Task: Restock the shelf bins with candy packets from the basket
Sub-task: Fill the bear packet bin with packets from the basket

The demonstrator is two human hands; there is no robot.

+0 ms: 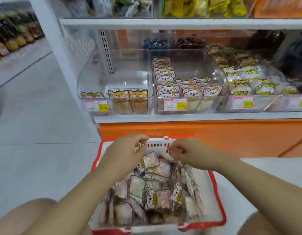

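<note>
A red and white basket (218, 211) sits on the floor in front of me, piled with several animal-shaped candy packets (157, 199). My left hand (124, 155) hovers over the basket's far end with curled fingers, holding the left side of a raised pink koala packet (152, 164). My right hand (187, 154) is beside it, fingertips pinching the top of the same packet bunch. On the shelf above are three clear bins. The left bin (113, 77) has a few orange fox packets. The middle bin (189, 65) holds koala packets, and the right bin (272, 102) holds yellow tiger packets.
An orange shelf base (197, 133) stands just behind the basket. A white upright post (53, 39) borders the shelf's left side. Grey tiled aisle floor (36, 116) stretches away to the left. My knees (23, 216) flank the basket. Upper shelf bins (197, 7) hold other sweets.
</note>
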